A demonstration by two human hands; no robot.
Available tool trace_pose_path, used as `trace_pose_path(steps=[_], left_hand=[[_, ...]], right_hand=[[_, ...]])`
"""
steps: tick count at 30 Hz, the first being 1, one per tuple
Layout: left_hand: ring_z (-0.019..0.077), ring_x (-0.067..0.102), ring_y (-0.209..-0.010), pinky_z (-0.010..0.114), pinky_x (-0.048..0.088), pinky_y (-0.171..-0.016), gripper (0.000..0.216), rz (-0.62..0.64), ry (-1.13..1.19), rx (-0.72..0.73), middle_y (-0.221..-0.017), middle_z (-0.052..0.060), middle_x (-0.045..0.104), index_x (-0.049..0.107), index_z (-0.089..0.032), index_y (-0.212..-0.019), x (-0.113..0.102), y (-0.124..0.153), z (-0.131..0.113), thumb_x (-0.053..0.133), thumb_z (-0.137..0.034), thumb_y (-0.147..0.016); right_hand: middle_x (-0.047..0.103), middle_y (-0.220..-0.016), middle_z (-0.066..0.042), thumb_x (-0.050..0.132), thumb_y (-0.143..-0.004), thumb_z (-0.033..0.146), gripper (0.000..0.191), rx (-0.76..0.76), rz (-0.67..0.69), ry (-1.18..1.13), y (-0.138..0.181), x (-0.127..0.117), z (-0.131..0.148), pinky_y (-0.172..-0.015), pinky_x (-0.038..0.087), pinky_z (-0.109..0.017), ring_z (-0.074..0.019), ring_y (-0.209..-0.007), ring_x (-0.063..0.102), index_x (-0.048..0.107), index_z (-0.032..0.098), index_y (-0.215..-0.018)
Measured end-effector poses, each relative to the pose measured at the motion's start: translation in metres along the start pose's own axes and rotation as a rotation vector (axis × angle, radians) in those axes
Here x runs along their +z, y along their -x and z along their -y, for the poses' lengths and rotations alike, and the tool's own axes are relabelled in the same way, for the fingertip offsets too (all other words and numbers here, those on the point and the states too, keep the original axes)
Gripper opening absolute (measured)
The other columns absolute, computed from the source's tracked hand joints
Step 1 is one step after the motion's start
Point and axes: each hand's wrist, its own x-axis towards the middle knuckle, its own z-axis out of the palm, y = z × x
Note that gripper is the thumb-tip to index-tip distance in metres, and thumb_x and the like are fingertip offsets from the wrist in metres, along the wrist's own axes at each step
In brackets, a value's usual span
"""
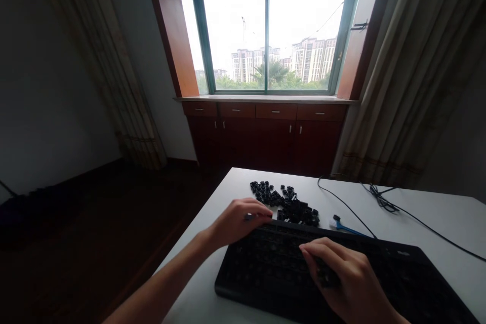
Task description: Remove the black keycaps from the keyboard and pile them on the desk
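A black keyboard point(261, 268) lies on the white table, its key area dark and mostly without visible caps. Behind it is a heap of loose black keycaps point(299, 208). My left hand point(243, 216) is at the keyboard's back edge beside the heap, thumb and fingertips pinched together; whatever they hold is too small to make out. Over the middle of the keyboard, my right hand point(345, 268) has its thumb and forefinger closed together. Something dark shows under its curled fingers, but its kind is unclear.
A blue-handled brush point(349, 229) lies behind the keyboard, a black piece at its head. A black cable point(383, 201) runs over the right side of the white table point(205, 243). Beyond stand a reddish-brown cabinet point(266, 139) and a window.
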Motion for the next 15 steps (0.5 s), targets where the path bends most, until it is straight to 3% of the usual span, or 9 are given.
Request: trace_pose_path(steps=[2, 6, 15], left_hand=[[0.0184, 0.071, -0.094, 0.026, 0.057, -0.079, 0.026, -0.042, -0.049, -0.028, -0.107, 0.009, 0.076, 0.077, -0.022, -0.112, -0.012, 0.007, 0.018, 0.062, -0.036, -0.097], [0.0186, 0.071, -0.095, 0.030, 0.057, -0.088, 0.024, -0.002, -0.122, -0.051, -0.105, 0.009, 0.077, 0.077, -0.021, -0.111, -0.024, 0.022, 0.042, 0.062, -0.034, -0.097], [0.0193, 0.071, -0.097, 0.030, 0.057, -0.090, 0.021, 0.069, -0.044, -0.008, -0.106, 0.011, 0.077, 0.080, -0.021, -0.106, -0.028, 0.023, 0.043, 0.069, -0.034, -0.092]], right_hand=[[0.072, -0.093, -0.002, 0.055, -0.093, 0.010, 0.025, 0.019, 0.012, -0.017, 0.003, 0.001, -0.002, -0.067, 0.056, -0.026, -0.0153, -0.073, 0.070, 0.062, 0.025, -0.112], [0.071, -0.093, -0.002, 0.057, -0.092, 0.011, 0.026, 0.030, 0.029, -0.023, 0.006, 0.001, -0.003, -0.068, 0.056, -0.026, -0.0145, -0.072, 0.070, 0.062, 0.026, -0.113], [0.071, -0.093, -0.002, 0.060, -0.091, 0.011, 0.025, 0.024, 0.028, 0.020, 0.007, -0.001, -0.003, -0.067, 0.054, -0.026, -0.0147, -0.072, 0.068, 0.062, 0.025, -0.112]])
